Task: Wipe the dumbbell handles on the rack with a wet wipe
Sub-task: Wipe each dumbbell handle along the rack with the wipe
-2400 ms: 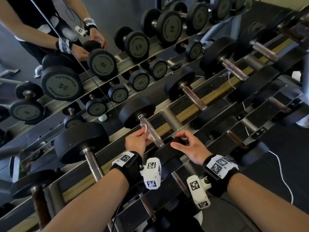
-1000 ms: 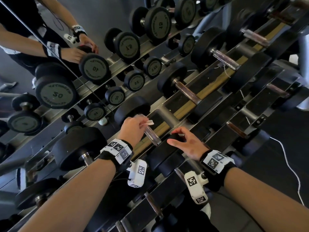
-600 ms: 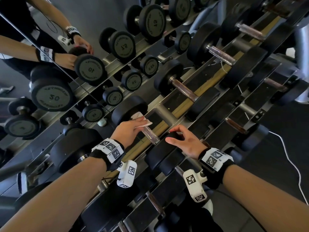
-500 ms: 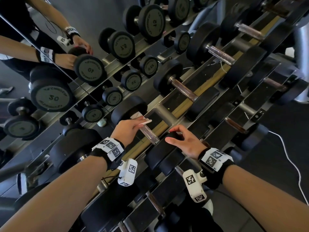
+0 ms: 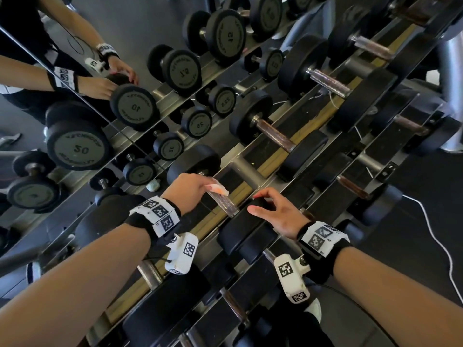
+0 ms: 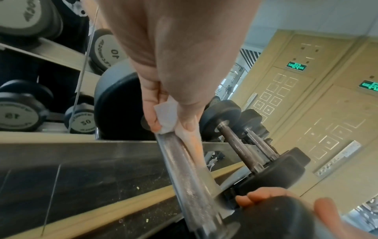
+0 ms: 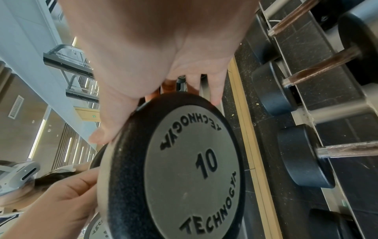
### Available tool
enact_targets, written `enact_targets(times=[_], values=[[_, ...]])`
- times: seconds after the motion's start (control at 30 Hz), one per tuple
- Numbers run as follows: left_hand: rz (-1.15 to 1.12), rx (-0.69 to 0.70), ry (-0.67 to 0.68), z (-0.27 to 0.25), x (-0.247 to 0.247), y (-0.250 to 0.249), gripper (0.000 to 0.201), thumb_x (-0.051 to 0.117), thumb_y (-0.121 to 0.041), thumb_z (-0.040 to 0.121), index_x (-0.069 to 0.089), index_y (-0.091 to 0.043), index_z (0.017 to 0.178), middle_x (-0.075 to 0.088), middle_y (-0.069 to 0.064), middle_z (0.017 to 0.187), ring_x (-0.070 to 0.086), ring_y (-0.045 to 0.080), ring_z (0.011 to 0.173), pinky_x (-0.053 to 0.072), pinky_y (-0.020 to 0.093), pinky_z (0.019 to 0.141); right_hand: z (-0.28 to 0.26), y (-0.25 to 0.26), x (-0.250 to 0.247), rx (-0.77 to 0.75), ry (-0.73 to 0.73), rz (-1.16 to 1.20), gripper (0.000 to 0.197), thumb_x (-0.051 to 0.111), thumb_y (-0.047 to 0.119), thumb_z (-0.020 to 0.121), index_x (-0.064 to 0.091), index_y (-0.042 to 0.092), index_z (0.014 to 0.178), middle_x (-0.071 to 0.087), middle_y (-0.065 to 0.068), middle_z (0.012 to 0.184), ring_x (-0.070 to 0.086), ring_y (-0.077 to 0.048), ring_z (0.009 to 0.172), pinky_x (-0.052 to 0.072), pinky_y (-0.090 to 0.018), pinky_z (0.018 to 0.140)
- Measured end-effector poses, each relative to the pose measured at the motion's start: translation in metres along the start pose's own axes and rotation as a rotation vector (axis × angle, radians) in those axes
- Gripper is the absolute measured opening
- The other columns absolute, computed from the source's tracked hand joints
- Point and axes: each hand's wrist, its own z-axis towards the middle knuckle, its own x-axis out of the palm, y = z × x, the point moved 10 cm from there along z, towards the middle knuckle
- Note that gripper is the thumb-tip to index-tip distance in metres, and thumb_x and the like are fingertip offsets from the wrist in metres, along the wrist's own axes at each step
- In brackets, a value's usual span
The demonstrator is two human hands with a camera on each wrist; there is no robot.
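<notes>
left hand point(image 5: 191, 190) pinches the wet wipe point(image 6: 171, 120) around the far end of the 10 kg dumbbell's handle point(image 5: 223, 202), while the right hand point(image 5: 278, 215) lies spread, fingers relaxed, on the near head point(image 7: 184, 169), probably so it doesn't roll on the rack point(image 5: 273, 161).

floor point(image 5: 413, 221): dark | mirror point(image 5: 140, 23): behind | wall panels point(image 6: 327, 129): tan wood

White wet wipe point(image 5: 217, 189) – silver knurled handle point(image 5: 223, 203) – black dumbbell heads point(image 5: 193, 160).
</notes>
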Motion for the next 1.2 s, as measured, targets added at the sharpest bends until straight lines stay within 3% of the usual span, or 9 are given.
enact_targets(times=[0.17, 0.27, 0.4, 0.53, 0.73, 0.87, 1.03, 1.13, 1.2], values=[[-0.034, -0.005, -0.275, -0.011, -0.025, -0.008, 0.033, 0.052, -0.028, 0.101, 0.063, -0.028, 0.132, 0.073, -0.004, 0.115, 0.069, 0.015, 0.097, 0.054, 0.03, 0.088, 0.0, 0.0, 0.0, -0.006, 0.002, -0.011, 0.039, 0.073, 0.047, 0.083, 0.056, 0.03, 0.114, 0.062, 0.005, 0.113, 0.058, -0.011, 0.11, 0.046, -0.041, 0.103], [0.116, 0.048, -0.426, -0.019, -0.043, -0.018, 0.033, 0.053, -0.029, 0.1, 0.064, -0.031, 0.131, 0.075, -0.003, 0.106, 0.07, 0.018, 0.09, 0.049, 0.026, 0.07, 0.0, 0.0, 0.001, -0.011, 0.002, -0.008, 0.039, 0.073, 0.047, 0.083, 0.056, 0.03, 0.114, 0.062, 0.006, 0.112, 0.059, -0.009, 0.106, 0.048, -0.035, 0.098], [0.32, 0.064, -0.174, -0.015, -0.006, -0.024, 0.037, 0.046, -0.043, 0.101, 0.055, -0.04, 0.136, 0.073, -0.001, 0.107, 0.068, 0.022, 0.094, 0.054, 0.035, 0.074, 0.001, -0.002, 0.0, -0.013, 0.002, 0.006, 0.04, 0.073, 0.044, 0.084, 0.056, 0.027, 0.116, 0.062, 0.004, 0.112, 0.06, -0.01, 0.105, 0.048, -0.031, 0.094], [0.245, 0.133, -0.113, -0.01, 0.003, -0.024, 0.036, 0.055, -0.049, 0.095, 0.062, -0.04, 0.13, 0.068, -0.003, 0.111, 0.05, 0.014, 0.094, 0.04, 0.029, 0.085, 0.001, -0.002, 0.001, -0.017, 0.003, 0.01, 0.04, 0.073, 0.044, 0.084, 0.056, 0.027, 0.115, 0.062, 0.005, 0.111, 0.06, -0.009, 0.103, 0.047, -0.026, 0.089], [0.418, 0.254, 0.093, -0.008, 0.031, -0.023, 0.036, 0.046, -0.044, 0.101, 0.053, -0.047, 0.136, 0.041, -0.018, 0.151, 0.026, 0.019, 0.142, 0.022, 0.04, 0.112, 0.002, -0.004, 0.0, -0.017, 0.001, 0.001, 0.04, 0.073, 0.046, 0.084, 0.056, 0.029, 0.115, 0.062, 0.006, 0.112, 0.06, -0.01, 0.105, 0.048, -0.031, 0.093], [0.406, 0.32, 0.211, -0.016, 0.057, -0.028, 0.044, 0.039, -0.029, 0.106, 0.04, -0.037, 0.149, 0.036, -0.014, 0.156, 0.019, 0.016, 0.15, 0.006, 0.038, 0.123, 0.003, -0.004, 0.002, -0.015, 0.009, 0.015, 0.039, 0.073, 0.047, 0.083, 0.056, 0.03, 0.114, 0.063, 0.006, 0.111, 0.062, -0.01, 0.103, 0.049, -0.031, 0.091], [0.082, 0.28, 0.21, -0.018, 0.049, -0.035, 0.052, 0.042, 0.002, 0.099, 0.054, -0.026, 0.141, 0.05, 0.001, 0.148, 0.035, 0.015, 0.144, 0.022, 0.03, 0.122, 0.003, -0.005, 0.001, -0.016, 0.012, 0.019, 0.039, 0.073, 0.046, 0.083, 0.056, 0.03, 0.114, 0.063, 0.005, 0.112, 0.062, -0.011, 0.105, 0.049, -0.032, 0.093], [0.004, 0.201, 0.035, -0.014, 0.019, -0.025, 0.051, 0.044, 0.008, 0.095, 0.06, -0.018, 0.135, 0.055, 0.007, 0.143, 0.042, 0.015, 0.14, 0.015, 0.007, 0.113, 0.004, -0.007, 0.0, -0.019, 0.004, 0.024, 0.042, 0.073, 0.052, 0.08, 0.056, 0.032, 0.113, 0.062, 0.006, 0.112, 0.06, -0.01, 0.106, 0.049, -0.032, 0.095], [-0.007, 0.135, -0.067, -0.011, 0.001, -0.02, 0.046, 0.046, 0.009, 0.096, 0.059, -0.01, 0.135, 0.054, 0.013, 0.142, 0.042, 0.02, 0.14, 0.017, 0.011, 0.115, 0.003, -0.008, 0.0, -0.02, -0.002, 0.018, 0.052, 0.071, 0.063, 0.072, 0.055, 0.035, 0.112, 0.061, 0.009, 0.113, 0.059, -0.008, 0.107, 0.048, -0.031, 0.094]])
